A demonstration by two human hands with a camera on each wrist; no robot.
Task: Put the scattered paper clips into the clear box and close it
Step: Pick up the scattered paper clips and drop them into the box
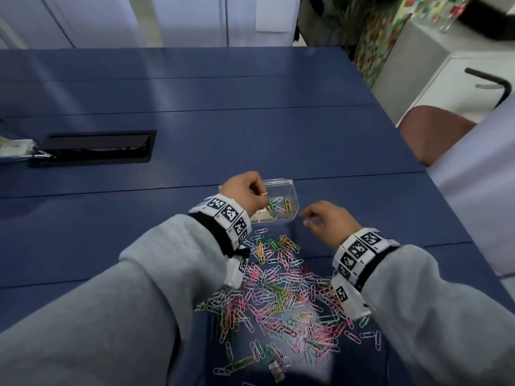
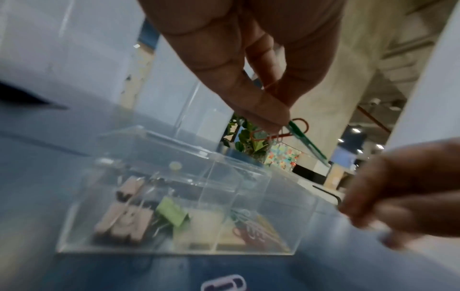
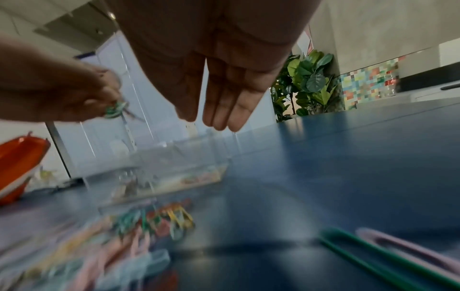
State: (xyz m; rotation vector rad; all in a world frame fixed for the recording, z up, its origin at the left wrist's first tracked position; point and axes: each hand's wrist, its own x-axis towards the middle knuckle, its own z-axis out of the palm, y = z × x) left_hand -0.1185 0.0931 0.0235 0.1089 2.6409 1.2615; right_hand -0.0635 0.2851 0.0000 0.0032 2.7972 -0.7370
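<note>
The clear box point(image 1: 281, 203) stands on the blue table point(image 1: 250, 140) with its lid raised; in the left wrist view the box point(image 2: 174, 206) holds binder clips on the left and a few paper clips on the right. My left hand point(image 1: 259, 195) hovers over it and pinches a few coloured clips point(image 2: 295, 128) between thumb and fingertips. My right hand point(image 1: 309, 218) hangs just right of the box's front corner; the right wrist view shows its fingers point(image 3: 224, 110) straight and holding nothing. A big scatter of coloured paper clips point(image 1: 278, 291) lies between my forearms.
A black cable hatch point(image 1: 94, 149) is sunk into the table at far left. A brown chair point(image 1: 434, 129) stands past the table's right edge. One small binder clip point(image 1: 276, 367) lies near the front. An orange object point(image 3: 19, 161) sits beyond the box.
</note>
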